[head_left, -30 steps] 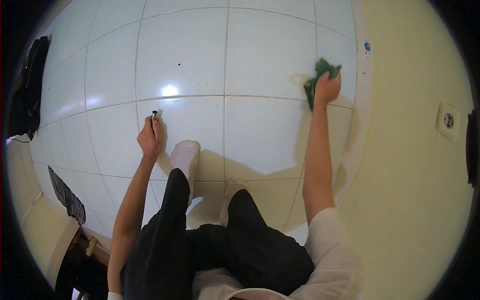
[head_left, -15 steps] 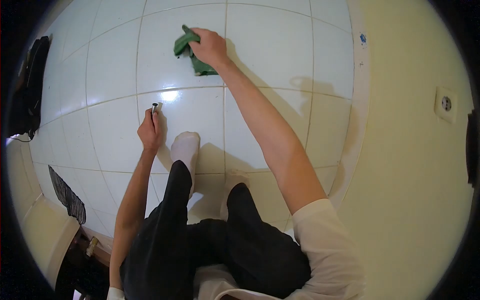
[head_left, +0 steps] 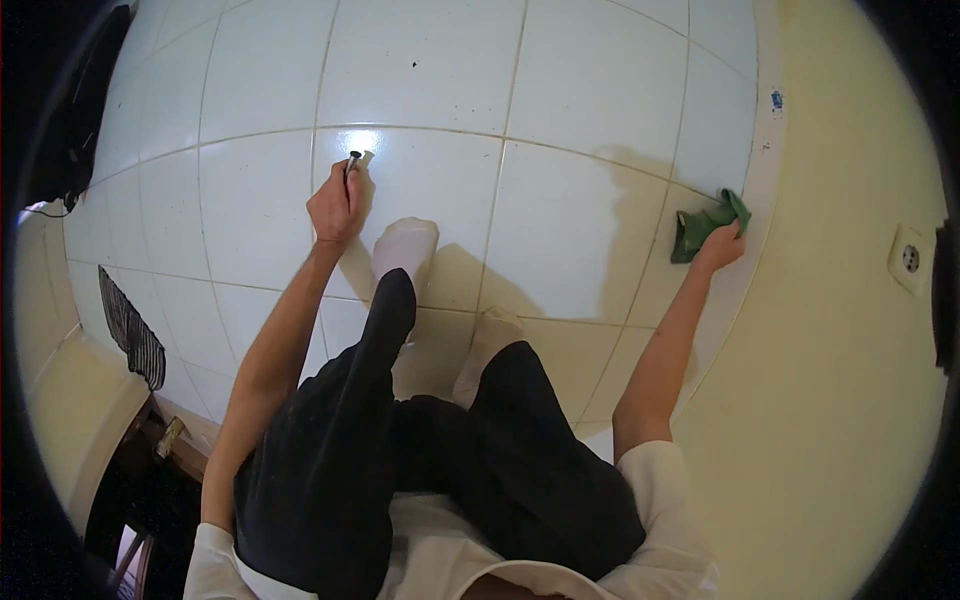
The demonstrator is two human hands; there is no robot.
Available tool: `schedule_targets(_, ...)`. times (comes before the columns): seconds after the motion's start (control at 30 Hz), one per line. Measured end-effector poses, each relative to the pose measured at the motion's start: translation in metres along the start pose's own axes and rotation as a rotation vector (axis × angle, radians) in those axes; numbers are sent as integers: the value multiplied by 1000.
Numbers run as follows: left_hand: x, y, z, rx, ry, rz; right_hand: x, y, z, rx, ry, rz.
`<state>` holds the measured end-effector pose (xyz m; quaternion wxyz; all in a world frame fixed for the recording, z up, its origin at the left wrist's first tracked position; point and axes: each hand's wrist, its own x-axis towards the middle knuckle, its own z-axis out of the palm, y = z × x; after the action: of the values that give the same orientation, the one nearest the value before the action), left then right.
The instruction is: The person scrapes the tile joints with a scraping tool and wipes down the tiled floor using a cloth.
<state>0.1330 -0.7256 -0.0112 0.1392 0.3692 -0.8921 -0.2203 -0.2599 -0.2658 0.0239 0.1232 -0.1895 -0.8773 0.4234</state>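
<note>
My left hand is closed around a slim silver rod with a black end. Only its upper part sticks out above the fingers, so I cannot tell what it is. It is held over the white tiled floor, just left of my foot in a light sock. Far to the right, my right hand grips a crumpled green cloth. The cloth lies on the tiles beside the foot of the wall, partly bunched under and beyond the fingers.
A yellowish wall with a power socket rises on the right. Small dark specks dot the tiles ahead. A black striped item lies at the left, and a dark bag-like object stands at the far left.
My right hand has swept the green cloth from the middle of the floor rightward to the wall's foot. My left hand still holds the rod. The view has shifted somewhat.
</note>
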Motion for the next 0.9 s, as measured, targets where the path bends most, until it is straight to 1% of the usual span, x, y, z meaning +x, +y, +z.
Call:
schedule_targets(0.03, 0, 1, -1, -19, -7, 0, 5, 29, 5, -205, 67, 12)
schedule_targets(0.07, 0, 1, -1, -39, -14, 1, 1, 29, 9, -409, 135, 25)
schedule_targets(0.1, 0, 2, -2, -57, -21, 2, -12, 34, 22, -435, 221, -77)
schedule_targets(0.17, -2, -1, 0, -20, -39, -23, -40, 7, 47, -543, 147, -193)
schedule_targets(0.2, -1, -2, 0, -2, -49, -32, -40, 12, 67, -509, 134, -290)
schedule_targets(0.23, -1, -3, 1, -9, -61, -43, -49, -5, 86, -501, 47, -269)
schedule_targets(0.27, -2, -3, 0, -17, -73, -56, -70, -37, 100, -494, -71, -268)
schedule_targets(0.3, -2, -2, 0, -26, -84, -68, -85, -39, 127, -469, -60, -438)
schedule_targets(0.33, -2, -1, 1, -15, -65, -48, -115, -72, 138, -448, -237, -412)
schedule_targets(0.37, -2, 0, 1, -3, -43, -27, -146, -81, 160, -384, -264, -530)
schedule_targets(0.4, -2, -1, 1, 9, -21, -5, -182, -102, 174, -324, -371, -537)
schedule_targets(0.47, -1, -1, 1, -30, -23, -57, -251, -118, 209, -194, -516, -824)
schedule_targets(0.5, -2, -1, 0, -49, -28, -82, -281, -134, 217, -146, -615, -891)
schedule_targets(0.53, -4, 0, -2, -137, -21, -138, -310, -142, 239, -125, -647, -914)
schedule_targets(0.6, -3, -2, -6, -316, -7, -242, -343, -179, 248, 26, -863, -812)
schedule_targets(0.7, -7, -23, 0, -443, 202, -230, -349, -195, 261, 451, -992, -347)
schedule_targets(0.73, -12, -27, -3, -473, 222, -249, -338, -196, 257, 634, -1082, -109)
schedule_targets(0.8, -15, -32, -9, -544, 279, -289, -302, -183, 233, 693, -1017, 194)
schedule_targets(0.83, -19, -33, -13, -525, 282, -301, -276, -166, 214, 779, -1015, 295)
schedule_targets(0.87, -23, -43, -14, -533, 290, -317, -248, -153, 186, 920, -1040, 529)
schedule_targets(0.9, -26, -56, -15, -541, 301, -332, -219, -127, 160, 922, -937, 409)
